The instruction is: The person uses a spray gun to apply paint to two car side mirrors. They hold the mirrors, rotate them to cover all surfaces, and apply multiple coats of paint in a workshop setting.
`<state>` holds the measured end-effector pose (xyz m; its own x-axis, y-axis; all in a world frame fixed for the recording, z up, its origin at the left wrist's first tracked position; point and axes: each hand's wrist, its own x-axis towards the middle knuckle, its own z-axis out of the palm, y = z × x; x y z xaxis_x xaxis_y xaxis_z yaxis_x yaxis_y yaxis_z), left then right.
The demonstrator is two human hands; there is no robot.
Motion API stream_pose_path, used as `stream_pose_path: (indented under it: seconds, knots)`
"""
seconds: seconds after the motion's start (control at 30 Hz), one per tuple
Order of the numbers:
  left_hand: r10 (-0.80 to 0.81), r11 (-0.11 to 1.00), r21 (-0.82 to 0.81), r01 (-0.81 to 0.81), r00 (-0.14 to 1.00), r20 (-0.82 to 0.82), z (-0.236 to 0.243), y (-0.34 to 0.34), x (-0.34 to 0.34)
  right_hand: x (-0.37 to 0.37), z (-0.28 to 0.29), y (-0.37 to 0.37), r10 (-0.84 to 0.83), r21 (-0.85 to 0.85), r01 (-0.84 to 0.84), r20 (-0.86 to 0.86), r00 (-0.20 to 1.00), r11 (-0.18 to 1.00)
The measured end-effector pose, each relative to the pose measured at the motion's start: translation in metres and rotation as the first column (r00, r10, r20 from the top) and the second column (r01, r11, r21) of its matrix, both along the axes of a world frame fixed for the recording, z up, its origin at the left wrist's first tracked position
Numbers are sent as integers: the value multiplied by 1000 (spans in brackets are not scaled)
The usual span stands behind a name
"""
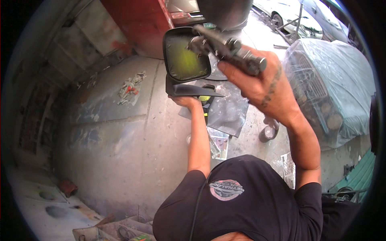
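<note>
Right hand (257, 82) curled tight round the grip of a dark metal spray gun (225, 46), fingers wrapped closed, knuckles toward the camera, nozzle end aimed left at the mirror. Large dark cup (225, 12) of the gun sitting above it at the top edge of the view. Left hand (185, 100) raised under a car side mirror (185, 60), holding it up by the black base arm; fingers mostly hidden beneath that arm, so spread cannot tell. Mirror housing black, rounded-rectangular, face coated in a wet-looking yellow-green film, held upright just beside the gun's tip, close to touching. Both held up well above the ground, in front of the chest. Below, on stained grey concrete floor (120, 140): a grey sheet (229, 112), printed papers (219, 144), a roll of tape (268, 132). Off to the right, a car front wrapped in clear plastic (333, 80). Red panel (136, 24) standing at upper left.
</note>
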<state>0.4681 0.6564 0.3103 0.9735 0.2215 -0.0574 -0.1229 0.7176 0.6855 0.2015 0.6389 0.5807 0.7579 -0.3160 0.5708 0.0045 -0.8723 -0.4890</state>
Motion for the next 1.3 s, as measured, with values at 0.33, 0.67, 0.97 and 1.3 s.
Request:
stream_pose_path:
  seconds: [0.33, 0.67, 0.97, 1.3]
  knots:
    - [19, 1000, 5, -19, 995, 100, -5, -7, 9, -30, -1, -37, -17, 2, 17, 212, 977, 1000]
    - [-335, 901, -284, 328, 942, 28, 0, -11, 18, -51, -70, -25, -55, 76, 72, -204, 977, 995]
    - [-685, 720, 420, 552, 471, 555, -43, -8, 68, -45, -85, -28, 166, 469, -132, -32, 986, 873]
    - [-761, 632, -108, 768, 641, 102, 36, 10, -9, -27, -103, -48, 116, 461, -95, -19, 993, 882]
